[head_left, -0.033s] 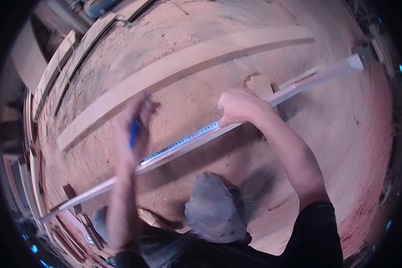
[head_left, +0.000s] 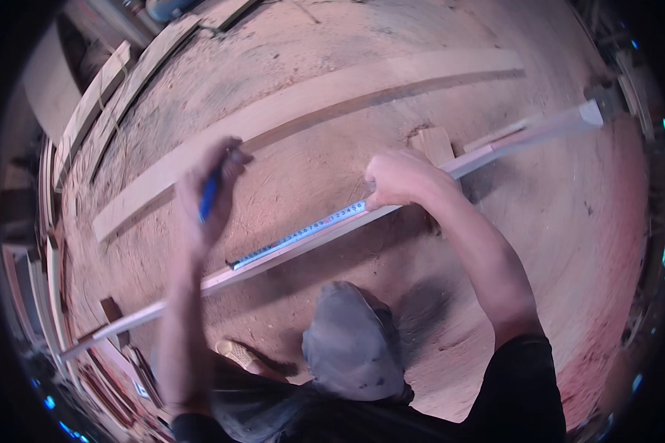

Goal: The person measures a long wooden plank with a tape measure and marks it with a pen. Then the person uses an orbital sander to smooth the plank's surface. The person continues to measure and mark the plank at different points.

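Note:
A blue pen is in my left hand, which is raised left of the tape end and somewhat blurred. My right hand is closed around the end of a measuring tape, whose case is hidden in the fingers. The tape's pale blue blade lies along a long, narrow wooden strip, its hooked end at the left. The strip runs diagonally from lower left to upper right, beneath my right hand. My left forearm crosses over its left part.
Beyond the strip, a wide plank lies on the dusty floor. A short wood block sits under the strip near my right hand, another dark block at its left. Stacked boards line the left. A rounded grey cloth shape is close below.
My left hand, with the pen, has moved left and slightly up from the tape's hooked end, leaving that end in view. My right hand and the tape have barely shifted.

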{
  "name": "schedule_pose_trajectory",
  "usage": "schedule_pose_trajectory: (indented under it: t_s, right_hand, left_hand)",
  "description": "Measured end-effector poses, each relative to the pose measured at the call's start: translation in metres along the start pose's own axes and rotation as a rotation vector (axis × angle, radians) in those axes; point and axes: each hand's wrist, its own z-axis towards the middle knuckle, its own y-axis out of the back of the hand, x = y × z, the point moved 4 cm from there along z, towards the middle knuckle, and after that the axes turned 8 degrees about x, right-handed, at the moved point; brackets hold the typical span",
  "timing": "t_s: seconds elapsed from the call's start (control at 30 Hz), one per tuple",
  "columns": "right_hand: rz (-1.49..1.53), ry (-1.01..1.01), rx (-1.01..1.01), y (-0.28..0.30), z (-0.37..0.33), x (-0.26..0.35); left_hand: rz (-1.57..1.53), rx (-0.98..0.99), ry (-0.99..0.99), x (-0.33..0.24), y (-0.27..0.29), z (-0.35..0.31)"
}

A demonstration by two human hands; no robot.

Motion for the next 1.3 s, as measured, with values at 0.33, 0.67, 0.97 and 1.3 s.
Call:
schedule_pose_trajectory:
  t_s: [0.33, 0.67, 0.97, 1.3]
  right_hand:
    - [-0.015, -0.025, -0.002, 0.011, 0.0, 0.004]
    - [-0.021, -0.073, -0.039, 0.001, -0.003, -0.005]
    - [-0.055, -0.088, -0.062, 0.009, -0.013, -0.032]
    - [-0.028, -0.074, 0.023, 0.015, -0.008, -0.045]
  left_hand:
    - [0.133, 0.686, 0.152, 0.074, 0.045, -0.074]
    - [-0.011, 0.548, 0.108, 0.107, -0.006, -0.107]
    - [-0.147, 0.534, -0.07, 0.08, -0.048, -0.077]
    - [-0.148, 0.558, -0.133, 0.077, -0.054, -0.074]
